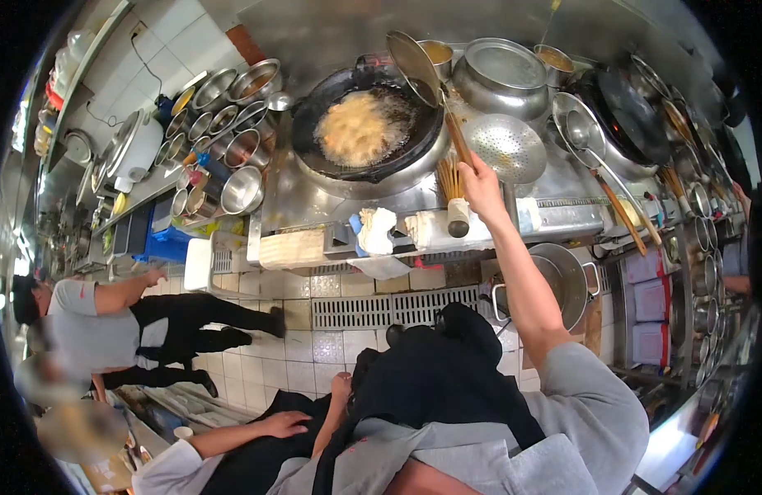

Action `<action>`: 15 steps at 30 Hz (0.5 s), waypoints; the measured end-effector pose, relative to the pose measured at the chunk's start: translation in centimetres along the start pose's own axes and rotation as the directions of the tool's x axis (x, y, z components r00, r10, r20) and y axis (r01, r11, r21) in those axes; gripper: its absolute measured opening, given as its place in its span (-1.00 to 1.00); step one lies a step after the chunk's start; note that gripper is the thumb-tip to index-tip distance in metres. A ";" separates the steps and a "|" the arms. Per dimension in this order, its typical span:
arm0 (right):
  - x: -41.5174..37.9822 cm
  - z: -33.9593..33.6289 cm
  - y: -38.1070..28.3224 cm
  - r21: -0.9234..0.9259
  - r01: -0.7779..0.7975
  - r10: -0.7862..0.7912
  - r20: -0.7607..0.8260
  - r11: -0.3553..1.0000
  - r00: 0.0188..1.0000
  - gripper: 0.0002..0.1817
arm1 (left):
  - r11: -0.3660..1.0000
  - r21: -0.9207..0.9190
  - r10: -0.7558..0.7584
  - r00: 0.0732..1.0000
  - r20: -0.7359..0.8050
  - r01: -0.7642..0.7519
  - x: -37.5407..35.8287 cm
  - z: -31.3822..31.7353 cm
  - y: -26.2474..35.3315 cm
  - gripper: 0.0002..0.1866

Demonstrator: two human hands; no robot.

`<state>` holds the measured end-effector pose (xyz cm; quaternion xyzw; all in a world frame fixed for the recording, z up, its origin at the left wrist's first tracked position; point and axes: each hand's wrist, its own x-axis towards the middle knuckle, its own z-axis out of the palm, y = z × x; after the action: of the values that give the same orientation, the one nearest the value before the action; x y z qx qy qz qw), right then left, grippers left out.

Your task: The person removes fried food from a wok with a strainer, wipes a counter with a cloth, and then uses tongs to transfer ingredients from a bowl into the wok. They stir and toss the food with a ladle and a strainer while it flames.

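Right hand (482, 186): grip clamped on strainer (414, 66), mesh over back-right rim of wok (336, 82). Left hand (341, 384) short of stove (315, 210) front; grip can't tell. Bare steel toward front-left corner.

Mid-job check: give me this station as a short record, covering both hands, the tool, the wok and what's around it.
right hand: gripping the scoop by its wooden handle
left hand: low beside the apron; grip unclear
scoop: head tilted at the wok's far right rim; contact unclear
wok: on the stove, holding bubbling oil
food: pale golden mass in the oil
right of wok: perforated skimmer, covered pot
others: one co-worker standing at left, another close by
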<state>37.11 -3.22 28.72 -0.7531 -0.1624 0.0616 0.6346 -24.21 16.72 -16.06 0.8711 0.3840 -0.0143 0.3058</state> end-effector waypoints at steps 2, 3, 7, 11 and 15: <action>0.5 2.1 -0.3 0.245 -0.343 0.319 0.136 0.907 0.938 -0.70 | 0.932 -0.182 -0.279 0.940 0.199 0.315 -0.3 -9.4 12.7 -0.71; 0.8 3.5 0.4 0.422 -0.464 0.421 0.196 0.779 0.886 -0.73 | 0.918 -0.169 -0.327 0.926 0.190 0.358 -0.1 -10.1 13.7 -0.71; 0.7 7.8 0.6 0.624 -0.691 0.517 0.481 0.365 0.707 -0.90 | 0.797 -0.253 -0.508 0.835 0.210 0.549 1.1 -10.8 15.0 -0.68; 3.2 11.1 1.8 0.532 -0.841 0.439 0.736 0.097 0.516 -0.71 | 0.908 -0.138 -0.385 0.917 0.102 0.396 1.3 -8.6 11.5 -0.66; 3.0 10.0 1.2 0.440 -0.891 0.369 0.814 0.112 0.448 -0.63 | 0.941 -0.101 -0.312 0.943 0.115 0.324 1.2 -8.8 11.8 -0.64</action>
<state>37.14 6.98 26.04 -0.2708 0.0885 0.6103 0.7392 -17.22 16.16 -3.10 0.7761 0.5047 -0.0832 0.3688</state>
